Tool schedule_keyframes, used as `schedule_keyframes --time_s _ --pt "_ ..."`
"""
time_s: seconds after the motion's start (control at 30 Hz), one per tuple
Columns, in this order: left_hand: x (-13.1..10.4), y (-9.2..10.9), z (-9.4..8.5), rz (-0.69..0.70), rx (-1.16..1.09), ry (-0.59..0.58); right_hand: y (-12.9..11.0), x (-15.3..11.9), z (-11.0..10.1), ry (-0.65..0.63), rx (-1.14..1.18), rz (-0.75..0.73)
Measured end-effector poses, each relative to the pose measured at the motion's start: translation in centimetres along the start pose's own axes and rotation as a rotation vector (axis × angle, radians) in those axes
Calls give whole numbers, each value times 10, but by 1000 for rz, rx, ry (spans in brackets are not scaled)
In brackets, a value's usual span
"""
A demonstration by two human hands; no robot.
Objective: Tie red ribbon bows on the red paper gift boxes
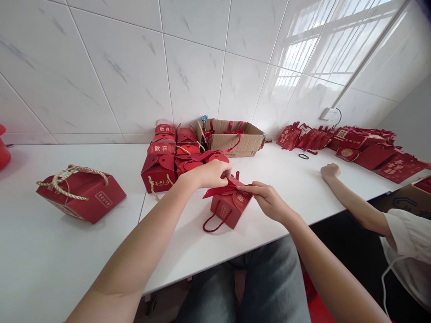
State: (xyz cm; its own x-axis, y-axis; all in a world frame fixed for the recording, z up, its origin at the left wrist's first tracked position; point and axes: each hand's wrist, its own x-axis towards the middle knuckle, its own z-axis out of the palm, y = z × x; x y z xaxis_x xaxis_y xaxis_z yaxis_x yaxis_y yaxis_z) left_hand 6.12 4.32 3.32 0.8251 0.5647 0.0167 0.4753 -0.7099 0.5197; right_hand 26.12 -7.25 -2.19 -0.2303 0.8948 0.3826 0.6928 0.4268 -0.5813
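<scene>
White tabletop (27, 260): left hand (215, 173) curled, right hand (272, 202) outstretched, both grips pinched on ribbon (215, 191).

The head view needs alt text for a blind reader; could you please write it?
A person's left hand and right hand handle a red ribbon on a red box at a white table. Behind stand more red boxes and a cardboard box; another person's hand is at right.

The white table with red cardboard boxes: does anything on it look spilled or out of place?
Nothing looks spilled. A small black loop lies by itself on the white table, odd among so many red things. On the left, one red cardboard box with gold rope handles sits apart from the other red boxes.
</scene>
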Motion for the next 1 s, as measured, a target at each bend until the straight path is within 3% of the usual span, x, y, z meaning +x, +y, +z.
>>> schedule_keyframes --time_s 0.13,0.27,0.43,0.7,0.87,1.0 --pt "2 -4 2 -28 24 9 0 -4 0 36 -28 -19" --pt "0 1 0 -34 28 8 -2 -3 4 202 -59 46" --pt "2 11 5 72 73 84 -3 7 6 319 -87 89" --pt "8 17 19 62 40 16 4 3 12 445 23 119" --pt "4 19 12 43 43 -6 14 -15 18 425 -15 136" --pt "4 21 11 32 39 -13 13 -20 20 431 -32 -1"
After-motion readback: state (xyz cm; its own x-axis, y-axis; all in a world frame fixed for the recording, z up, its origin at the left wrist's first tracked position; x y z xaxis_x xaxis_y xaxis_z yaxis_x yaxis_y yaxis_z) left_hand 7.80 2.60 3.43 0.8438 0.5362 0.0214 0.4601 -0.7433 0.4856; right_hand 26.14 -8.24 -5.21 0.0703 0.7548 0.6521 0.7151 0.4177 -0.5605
